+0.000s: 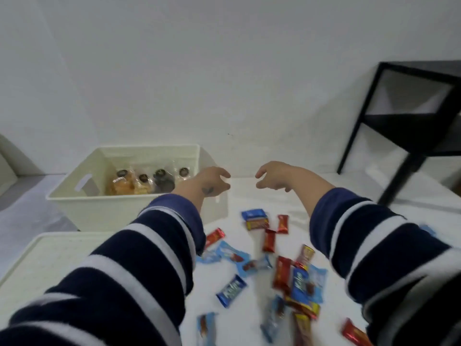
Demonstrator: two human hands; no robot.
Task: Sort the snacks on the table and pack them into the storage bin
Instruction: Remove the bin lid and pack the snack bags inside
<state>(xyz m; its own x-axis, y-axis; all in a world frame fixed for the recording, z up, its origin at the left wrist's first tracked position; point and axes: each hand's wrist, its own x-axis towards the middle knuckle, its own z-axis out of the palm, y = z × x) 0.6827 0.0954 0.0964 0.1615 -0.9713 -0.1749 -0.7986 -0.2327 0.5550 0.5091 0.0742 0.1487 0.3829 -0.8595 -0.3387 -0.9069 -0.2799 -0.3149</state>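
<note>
Step in hand: likely reaching for the next wrappers; best to gather one kind at a time, for instance the red bars (270,240), then carry them across to the bin.
Loose snacks (282,273): scattered on the table (249,196), nearer than both hands, below and between the sleeves.
Lid (50,255): flat, under the left forearm.
Left hand (212,182): fingers loosely curled, half open, holding nothing, over the bin's near right corner.
Right hand (273,177): same loose curl, empty, touching nothing.
Storage bin (139,156): left of and beyond the left hand, wrapped pastries (139,182) inside.
</note>
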